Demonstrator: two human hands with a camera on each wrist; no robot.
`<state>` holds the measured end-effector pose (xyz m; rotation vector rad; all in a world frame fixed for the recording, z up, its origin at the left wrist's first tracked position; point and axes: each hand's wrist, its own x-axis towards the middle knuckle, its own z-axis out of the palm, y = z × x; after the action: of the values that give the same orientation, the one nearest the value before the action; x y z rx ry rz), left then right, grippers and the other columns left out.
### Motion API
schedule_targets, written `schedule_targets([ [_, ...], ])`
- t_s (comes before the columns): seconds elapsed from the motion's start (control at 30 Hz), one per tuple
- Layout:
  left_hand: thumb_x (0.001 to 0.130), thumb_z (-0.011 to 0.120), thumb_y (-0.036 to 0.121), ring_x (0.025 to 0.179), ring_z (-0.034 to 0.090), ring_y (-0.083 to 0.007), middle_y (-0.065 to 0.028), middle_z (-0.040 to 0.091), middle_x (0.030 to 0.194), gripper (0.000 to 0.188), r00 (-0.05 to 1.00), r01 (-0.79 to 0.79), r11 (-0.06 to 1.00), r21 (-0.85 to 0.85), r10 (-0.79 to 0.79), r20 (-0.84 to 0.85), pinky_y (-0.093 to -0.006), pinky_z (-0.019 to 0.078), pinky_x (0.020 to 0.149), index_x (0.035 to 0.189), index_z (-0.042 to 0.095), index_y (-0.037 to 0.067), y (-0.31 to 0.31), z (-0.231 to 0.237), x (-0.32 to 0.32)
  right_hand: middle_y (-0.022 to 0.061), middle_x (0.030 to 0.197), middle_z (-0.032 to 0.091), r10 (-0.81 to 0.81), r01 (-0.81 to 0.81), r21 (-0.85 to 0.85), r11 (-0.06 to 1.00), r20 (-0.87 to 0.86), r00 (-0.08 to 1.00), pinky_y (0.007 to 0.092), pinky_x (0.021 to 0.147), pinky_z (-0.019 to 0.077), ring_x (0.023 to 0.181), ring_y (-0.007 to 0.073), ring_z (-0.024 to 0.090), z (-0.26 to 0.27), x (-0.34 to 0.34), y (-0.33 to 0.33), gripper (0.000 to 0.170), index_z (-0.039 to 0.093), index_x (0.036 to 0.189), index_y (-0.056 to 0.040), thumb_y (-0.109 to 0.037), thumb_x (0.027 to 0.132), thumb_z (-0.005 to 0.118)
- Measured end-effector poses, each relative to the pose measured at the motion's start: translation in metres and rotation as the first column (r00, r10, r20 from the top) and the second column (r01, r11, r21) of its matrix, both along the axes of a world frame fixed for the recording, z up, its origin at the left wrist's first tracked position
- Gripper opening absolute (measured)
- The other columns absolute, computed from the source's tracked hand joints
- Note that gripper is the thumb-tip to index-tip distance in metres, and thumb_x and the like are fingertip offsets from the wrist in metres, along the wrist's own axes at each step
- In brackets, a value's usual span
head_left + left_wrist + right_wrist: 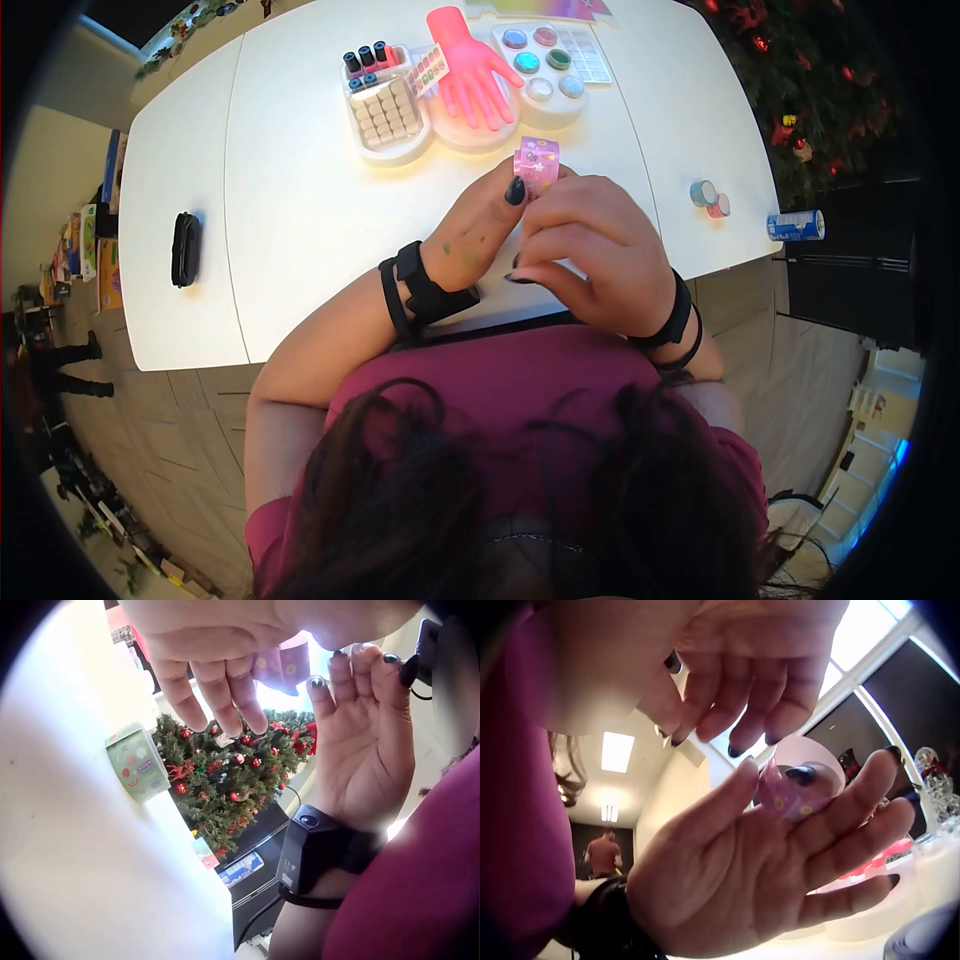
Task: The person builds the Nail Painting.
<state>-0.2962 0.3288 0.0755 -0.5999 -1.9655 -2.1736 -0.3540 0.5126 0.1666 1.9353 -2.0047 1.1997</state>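
- While the left hand [470, 235] grips a roll of decorative washi tape [541, 160] between thumb and index finger, the index tip shows inside its ring.
- Raised over the near part of the white table [290, 240], the roll is glossy pink-purple, with white stars and yellow flowers printed outside and a pale inner wall.
- Bent at the fingers, the right hand [610, 245] is just beside the roll; whether it pinches anything, I cannot tell.
- On a green tape roll [137, 766], a purple patch carries lettering too small to read, among fruit-like motifs.
- At the table's right edge, a blue can [797, 225] bears large white letters, not legible.
- Tiny print on the right wrist's black camera [306, 859] is unreadable.
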Motion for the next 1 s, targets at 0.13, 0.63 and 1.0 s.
schedule_targets([
  [0.13, 0.119, 0.032, 0.044, 0.117, 0.063, -0.0247, -0.0142, 0.067, 0.129, 0.057, 0.995, -0.077, 0.997, -0.027, 0.079, 0.059, -0.0383, 0.0469, 0.109, 0.136, 0.061, -0.002, 0.001, 0.015, 0.007, 0.0127, 0.112, 0.07, -0.324, 0.356, -0.131, 0.925, 0.217, 0.921, 0.0358, 0.087, 0.0521, 0.102, 0.0258, 0.066, -0.004, -0.005, 0.017, 0.02, 0.071, 0.109, -0.0031, -0.004, 0.089, 0.076],
  [0.63, 0.117, 0.046, 0.036, 0.133, 0.057, -0.0286, -0.0159, 0.056, 0.149, 0.045, 0.99, -0.112, 0.994, -0.015, 0.113, 0.09, -0.0403, 0.0401, 0.118, 0.139, 0.061, 0.001, 0.003, 0.001, 0.003, 0.0078, 0.11, 0.073, -0.386, 0.396, -0.056, 0.916, 0.136, 0.912, 0.033, 0.086, 0.0538, 0.098, 0.0218, 0.067, -0.028, -0.012, -0.005, 0.028, 0.071, 0.117, -0.0071, -0.003, 0.091, 0.08],
  [1.0, 0.115, 0.046, 0.029, 0.154, 0.035, -0.0417, -0.0228, 0.032, 0.173, 0.035, 0.96, -0.247, 0.959, -0.141, 0.223, -0.167, -0.0516, 0.0257, 0.128, 0.132, 0.069, 0.009, -0.002, 0.005, 0.001, 0.0078, 0.107, 0.067, -0.138, -0.036, 0.144, 0.989, 0.98, 0.141, 0.0272, 0.072, 0.0551, 0.086, 0.013, 0.066, -0.033, -0.005, 0.012, 0.046, 0.057, 0.14, -0.002, -0.039, 0.113, 0.058],
])
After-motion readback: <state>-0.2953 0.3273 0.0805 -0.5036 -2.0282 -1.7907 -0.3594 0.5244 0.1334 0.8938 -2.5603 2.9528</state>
